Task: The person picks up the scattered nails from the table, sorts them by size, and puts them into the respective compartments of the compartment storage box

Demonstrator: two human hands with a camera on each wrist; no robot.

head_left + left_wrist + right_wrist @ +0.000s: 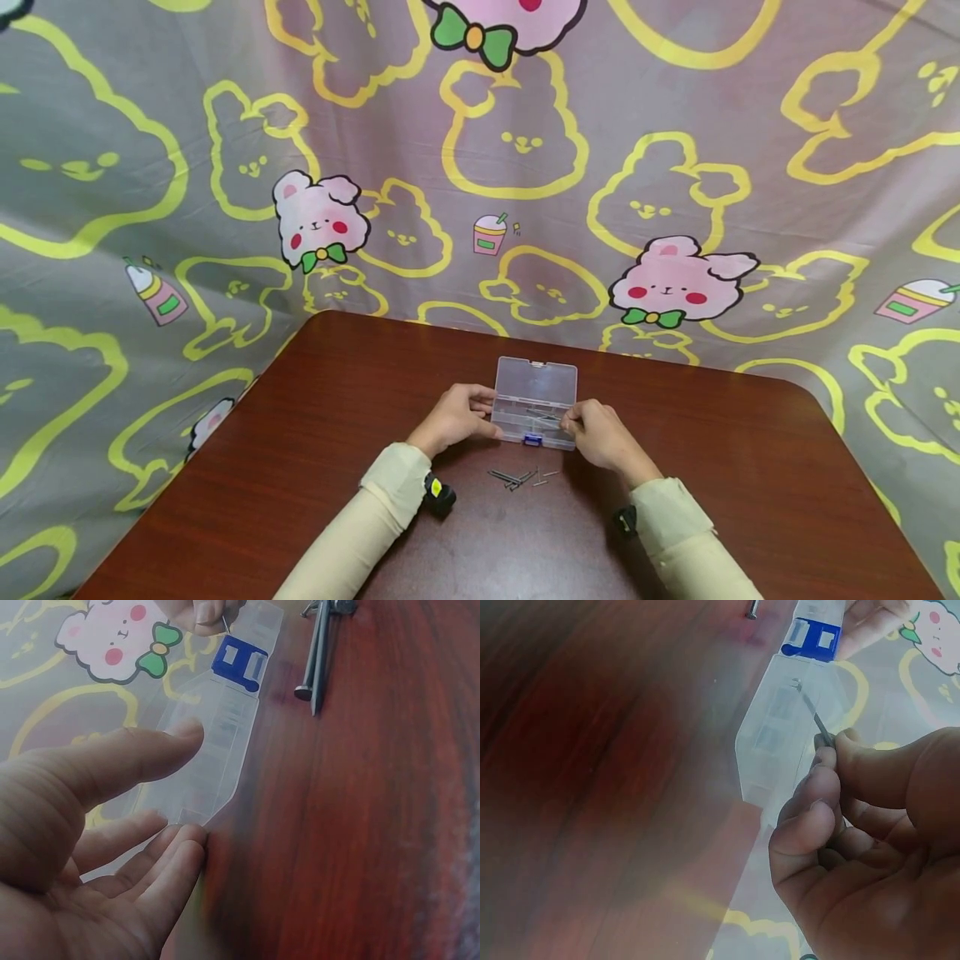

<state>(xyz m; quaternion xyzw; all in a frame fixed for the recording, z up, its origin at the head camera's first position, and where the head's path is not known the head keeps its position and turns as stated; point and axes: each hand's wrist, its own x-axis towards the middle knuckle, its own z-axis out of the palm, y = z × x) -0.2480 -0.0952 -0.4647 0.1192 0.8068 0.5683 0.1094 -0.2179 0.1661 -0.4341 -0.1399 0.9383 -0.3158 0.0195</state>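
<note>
A clear plastic box (pixel 536 379) sits on the bench (pixel 337 400) — lid raised, blue latch (pixel 532 439) on the near side. The right hand (pixel 600 432) grasps a nail (pixel 819 720) between thumb and fingers, over the box's right part. The left hand (pixel 455 417), fingers loose and unclenched, is at its left end — loose nails (pixel 512 480) lie just in front.

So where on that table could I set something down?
Two patches of table look bare: from the left grip out to the left edge, and from the right grip out to the right edge. The middle is crowded: the open clear box sits between both grips, with loose nails in front.
</note>
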